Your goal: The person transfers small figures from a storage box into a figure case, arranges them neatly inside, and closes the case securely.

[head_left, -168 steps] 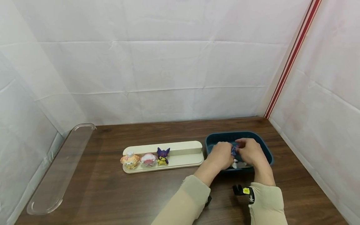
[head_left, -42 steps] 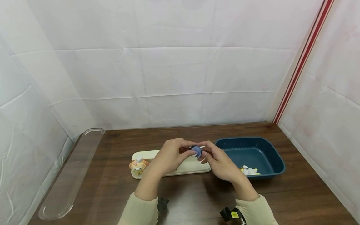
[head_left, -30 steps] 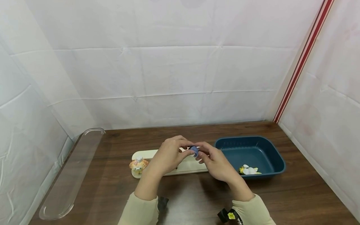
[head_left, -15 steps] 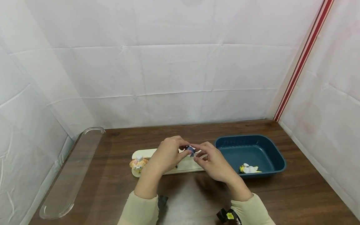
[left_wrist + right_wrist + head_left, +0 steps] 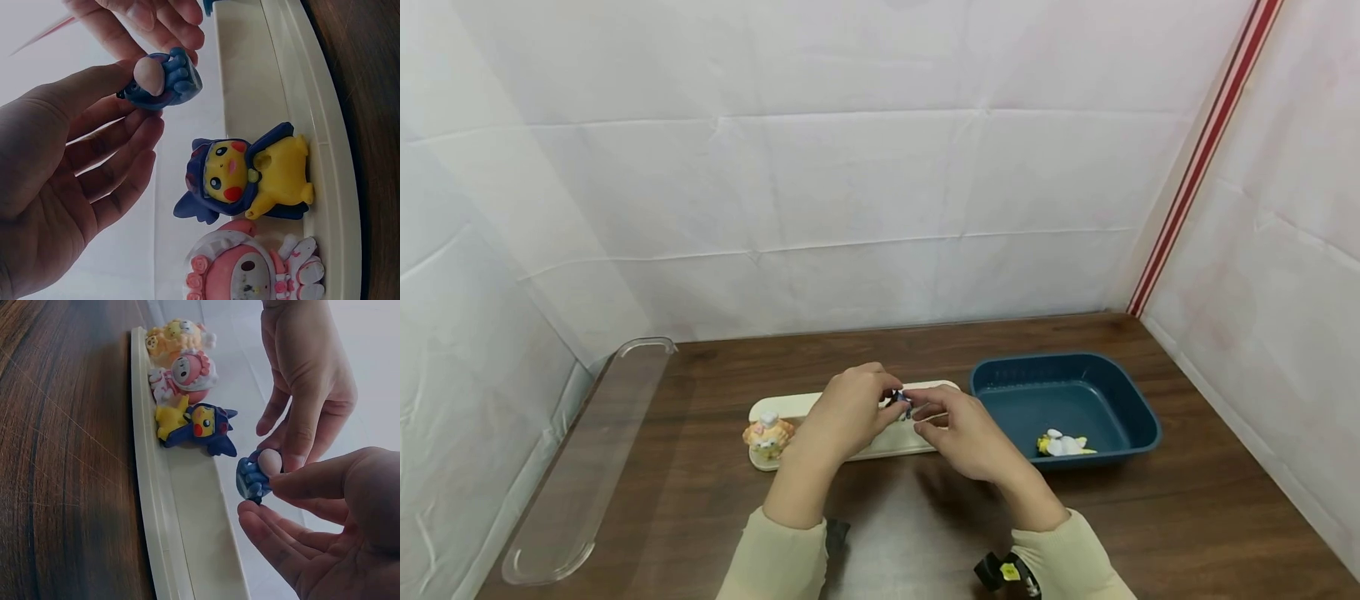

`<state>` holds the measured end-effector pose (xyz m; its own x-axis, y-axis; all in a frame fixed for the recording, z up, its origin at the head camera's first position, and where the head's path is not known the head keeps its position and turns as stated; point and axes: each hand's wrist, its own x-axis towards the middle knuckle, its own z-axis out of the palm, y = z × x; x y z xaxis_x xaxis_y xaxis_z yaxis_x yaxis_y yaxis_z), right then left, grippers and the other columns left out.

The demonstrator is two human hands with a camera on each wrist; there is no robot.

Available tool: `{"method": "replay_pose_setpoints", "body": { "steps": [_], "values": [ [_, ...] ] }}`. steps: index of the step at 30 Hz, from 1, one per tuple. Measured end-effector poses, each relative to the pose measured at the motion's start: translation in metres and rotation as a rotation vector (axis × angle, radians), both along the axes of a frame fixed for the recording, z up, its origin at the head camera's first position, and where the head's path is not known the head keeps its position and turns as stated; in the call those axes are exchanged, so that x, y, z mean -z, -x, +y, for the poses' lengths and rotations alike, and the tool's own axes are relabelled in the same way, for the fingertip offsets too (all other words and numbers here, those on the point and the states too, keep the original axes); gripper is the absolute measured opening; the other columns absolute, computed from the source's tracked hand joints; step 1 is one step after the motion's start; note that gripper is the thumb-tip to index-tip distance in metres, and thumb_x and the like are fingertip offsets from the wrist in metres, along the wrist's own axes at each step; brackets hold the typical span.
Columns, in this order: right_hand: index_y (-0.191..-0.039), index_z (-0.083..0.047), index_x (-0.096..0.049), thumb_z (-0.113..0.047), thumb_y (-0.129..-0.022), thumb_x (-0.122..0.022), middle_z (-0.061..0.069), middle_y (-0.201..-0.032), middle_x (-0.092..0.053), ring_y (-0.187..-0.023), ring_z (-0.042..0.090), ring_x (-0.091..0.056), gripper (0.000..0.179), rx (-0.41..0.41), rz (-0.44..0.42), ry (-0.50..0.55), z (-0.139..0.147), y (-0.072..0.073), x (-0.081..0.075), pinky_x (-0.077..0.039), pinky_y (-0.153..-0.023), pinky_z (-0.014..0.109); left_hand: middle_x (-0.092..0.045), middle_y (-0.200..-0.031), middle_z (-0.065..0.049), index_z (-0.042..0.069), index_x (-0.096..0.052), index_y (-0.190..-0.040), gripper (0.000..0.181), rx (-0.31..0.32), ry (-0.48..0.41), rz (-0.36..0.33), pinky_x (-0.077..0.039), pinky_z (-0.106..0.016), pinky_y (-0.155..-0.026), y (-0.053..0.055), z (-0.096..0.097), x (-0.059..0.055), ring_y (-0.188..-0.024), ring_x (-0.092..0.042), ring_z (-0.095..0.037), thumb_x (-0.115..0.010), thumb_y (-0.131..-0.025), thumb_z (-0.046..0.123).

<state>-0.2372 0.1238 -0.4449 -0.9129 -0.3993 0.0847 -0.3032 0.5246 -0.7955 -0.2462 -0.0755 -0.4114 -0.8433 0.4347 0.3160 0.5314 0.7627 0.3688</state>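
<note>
My left hand point(image 5: 844, 412) pinches a small blue figurine point(image 5: 181, 81) with a pale round patch, held above the cream display base point(image 5: 790, 406). Extended beside it, my right hand point(image 5: 966, 429) touches the figurine with a fingertip; in the head view its thumb sits slightly apart from it. On the base a yellow figurine in a purple hooded cape point(image 5: 281, 169) stands next to a pink figurine with a white bonnet point(image 5: 237, 272). An orange figurine with a white hat point(image 5: 767, 435) stands at the left end. My left hand covers the middle ones in the head view.
A dark blue bin point(image 5: 1138, 408) stands to the right, with a white and yellow figurine point(image 5: 1063, 443) lying in it. A long transparent cover point(image 5: 598, 450) lies at the table's left edge. White sheeting point(image 5: 850, 183) walls the back and sides.
Both hands went from the bin to above the base, bringing the blue figurine. Over the last second it moved slightly left and was turned; the right hand's hold on it loosened.
</note>
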Motion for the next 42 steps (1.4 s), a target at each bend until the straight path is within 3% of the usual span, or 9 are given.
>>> {"method": "replay_pose_setpoints", "body": {
  "steps": [7, 13, 23, 32, 42],
  "values": [
    [-0.139, -0.013, -0.066, -0.006, -0.101, -0.064, 0.007, -0.131, -0.069, -0.117, 0.024, -0.070, 0.039, 0.023, -0.046, 0.021, -0.002, 0.002, 0.003, -0.055, -0.103, 0.050, -0.073, -0.094, -0.003, 0.007, -0.080, -0.104, 0.016, 0.015, 0.010, 0.017, -0.060, -0.035, -0.077, 0.000, 0.000, 0.002, -0.084, -0.071, -0.017, -0.079, -0.093, 0.018],
    [-0.139, -0.013, -0.066, -0.007, -0.101, -0.064, 0.007, -0.124, -0.073, -0.116, 0.025, -0.070, 0.038, 0.028, -0.076, 0.014, -0.003, 0.004, 0.006, -0.057, -0.099, 0.049, -0.073, -0.093, 0.000, 0.010, -0.082, -0.099, 0.010, 0.019, 0.034, 0.029, -0.060, -0.036, -0.078, 0.001, 0.001, 0.003, -0.085, -0.072, -0.016, -0.079, -0.093, 0.018],
    [-0.138, -0.012, -0.066, -0.008, -0.100, -0.065, 0.008, -0.126, -0.073, -0.116, 0.026, -0.070, 0.038, 0.024, -0.147, 0.050, -0.006, 0.005, 0.010, -0.060, -0.090, 0.041, -0.077, -0.095, 0.007, 0.021, -0.083, -0.096, 0.009, -0.052, 0.184, 0.081, -0.051, -0.042, -0.080, 0.002, 0.005, 0.008, -0.090, -0.074, -0.015, -0.084, -0.089, 0.026],
    [-0.137, -0.011, -0.067, -0.007, -0.100, -0.064, 0.008, -0.127, -0.072, -0.115, 0.026, -0.070, 0.037, 0.025, -0.202, 0.088, -0.007, 0.008, 0.015, -0.060, -0.088, 0.038, -0.077, -0.093, 0.013, 0.027, -0.082, -0.091, 0.008, -0.076, 0.246, 0.087, -0.038, -0.046, -0.088, 0.000, 0.008, 0.011, -0.093, -0.058, -0.017, -0.087, -0.085, 0.030],
    [-0.140, -0.006, -0.065, -0.002, -0.100, -0.061, 0.010, -0.122, -0.073, -0.109, 0.023, -0.070, 0.039, -0.018, -0.188, 0.082, -0.010, 0.009, 0.024, -0.058, -0.082, 0.032, -0.079, -0.091, 0.011, 0.028, -0.083, -0.088, 0.009, -0.098, 0.284, 0.054, -0.037, -0.047, -0.088, 0.002, 0.009, 0.017, -0.090, -0.057, -0.017, -0.089, -0.082, 0.032]
  ]
}}
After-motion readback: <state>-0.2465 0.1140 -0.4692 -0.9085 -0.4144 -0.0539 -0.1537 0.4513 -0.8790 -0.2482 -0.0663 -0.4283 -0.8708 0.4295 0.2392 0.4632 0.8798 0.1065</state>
